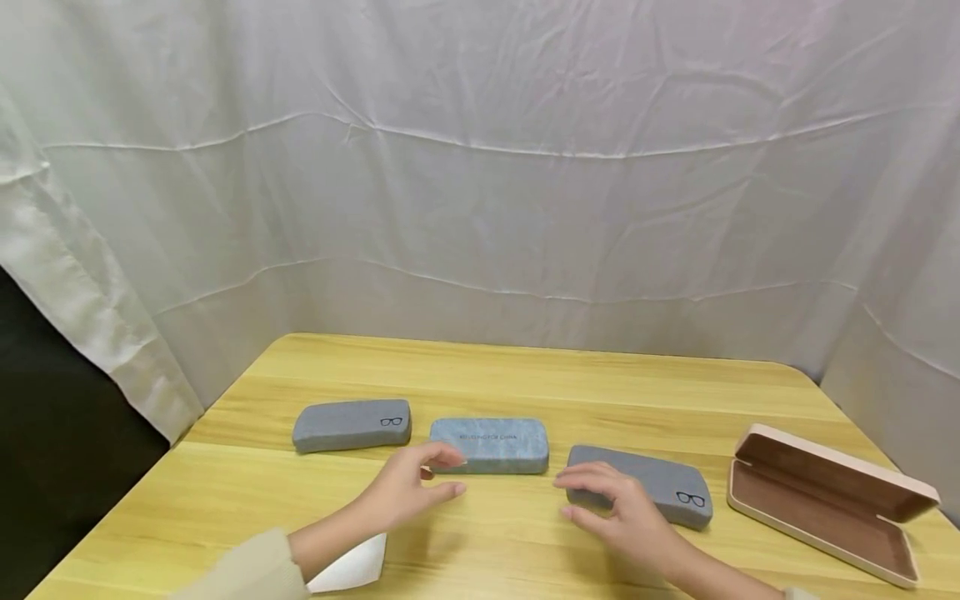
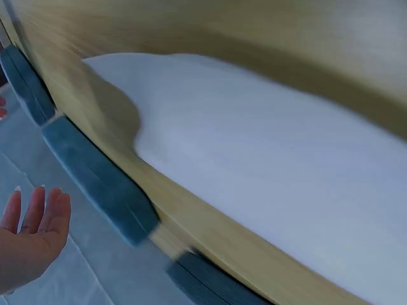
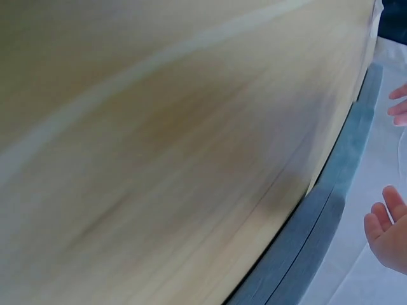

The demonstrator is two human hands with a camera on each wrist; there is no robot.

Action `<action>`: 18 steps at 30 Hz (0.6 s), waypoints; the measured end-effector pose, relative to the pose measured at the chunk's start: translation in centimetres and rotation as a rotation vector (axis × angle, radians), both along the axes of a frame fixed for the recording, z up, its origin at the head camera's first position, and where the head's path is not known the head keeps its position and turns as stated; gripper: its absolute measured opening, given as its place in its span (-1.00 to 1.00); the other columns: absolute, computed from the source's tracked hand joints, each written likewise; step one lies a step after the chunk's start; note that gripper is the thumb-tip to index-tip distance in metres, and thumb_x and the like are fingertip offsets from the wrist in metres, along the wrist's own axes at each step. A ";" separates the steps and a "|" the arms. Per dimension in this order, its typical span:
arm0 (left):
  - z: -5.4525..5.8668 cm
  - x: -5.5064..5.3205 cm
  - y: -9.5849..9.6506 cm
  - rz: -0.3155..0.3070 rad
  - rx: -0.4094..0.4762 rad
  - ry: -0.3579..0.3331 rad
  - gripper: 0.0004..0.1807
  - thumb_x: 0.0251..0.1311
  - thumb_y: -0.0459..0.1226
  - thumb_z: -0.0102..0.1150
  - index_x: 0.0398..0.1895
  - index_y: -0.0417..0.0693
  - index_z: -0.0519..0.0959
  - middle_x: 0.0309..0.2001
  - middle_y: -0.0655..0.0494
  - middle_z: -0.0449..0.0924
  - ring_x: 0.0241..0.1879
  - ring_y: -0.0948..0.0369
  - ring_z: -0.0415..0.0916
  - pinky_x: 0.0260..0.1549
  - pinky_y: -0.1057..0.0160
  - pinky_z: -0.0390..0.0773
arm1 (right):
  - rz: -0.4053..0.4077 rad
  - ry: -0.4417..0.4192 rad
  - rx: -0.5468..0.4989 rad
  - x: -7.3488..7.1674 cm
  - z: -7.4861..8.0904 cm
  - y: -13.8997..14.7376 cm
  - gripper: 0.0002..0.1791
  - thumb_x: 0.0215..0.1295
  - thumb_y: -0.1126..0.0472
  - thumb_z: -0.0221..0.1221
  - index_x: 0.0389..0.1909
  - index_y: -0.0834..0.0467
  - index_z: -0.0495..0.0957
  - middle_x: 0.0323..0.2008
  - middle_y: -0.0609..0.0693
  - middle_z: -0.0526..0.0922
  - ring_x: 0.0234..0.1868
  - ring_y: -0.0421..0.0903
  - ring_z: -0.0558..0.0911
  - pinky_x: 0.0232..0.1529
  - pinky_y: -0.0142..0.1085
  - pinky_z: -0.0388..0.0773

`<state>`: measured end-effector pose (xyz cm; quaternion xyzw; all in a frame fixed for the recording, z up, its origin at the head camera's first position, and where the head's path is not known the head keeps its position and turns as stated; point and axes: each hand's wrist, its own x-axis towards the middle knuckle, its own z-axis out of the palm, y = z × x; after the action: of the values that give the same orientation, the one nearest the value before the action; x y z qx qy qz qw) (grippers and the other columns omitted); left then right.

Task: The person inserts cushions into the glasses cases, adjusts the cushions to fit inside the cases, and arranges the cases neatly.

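Note:
A light blue glasses case [image 1: 510, 454] with printed lettering lies closed in the middle of the table. My left hand [image 1: 412, 487], fingers loosely bent and thumb apart, hovers in front of its left end and holds nothing. To the right, my right hand [image 1: 622, 517] is raised before a closed grey glasses case [image 1: 663, 479] with a glasses print, overlapping its left part in the head view. Its fingers are relaxed around nothing. Another grey glasses case [image 1: 341, 425] sits closed at the left. Both wrist views show the left hand [image 2: 35, 238] and right hand [image 3: 391, 235] apart from the cases.
An open glasses case [image 1: 825, 517] with a pinkish shell and brown lining stands at the right edge of the wooden table [image 1: 525, 367]. Under the left forearm lies a white sheet [image 1: 356, 565], partly hidden. White curtains [image 1: 525, 208] hang behind and beside the table.

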<state>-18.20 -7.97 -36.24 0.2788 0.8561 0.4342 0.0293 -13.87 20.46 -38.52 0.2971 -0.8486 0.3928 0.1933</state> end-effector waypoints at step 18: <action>-0.6 1.0 -7.1 0.170 -0.029 0.011 -0.62 0.05 -0.20 0.30 -0.12 -0.25 0.56 -0.12 -0.10 0.63 -0.10 -0.04 0.55 -0.23 0.18 0.58 | 0.127 -0.303 -0.017 -1.1 1.1 -6.4 -0.66 0.21 0.12 0.20 -0.02 0.16 0.57 -0.02 0.03 0.62 0.04 0.03 0.55 0.00 -0.15 0.53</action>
<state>-17.22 -15.04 -36.87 0.2071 0.8831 0.4209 -0.0084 -14.94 14.02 -37.39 0.2859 -0.8442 0.4517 0.0403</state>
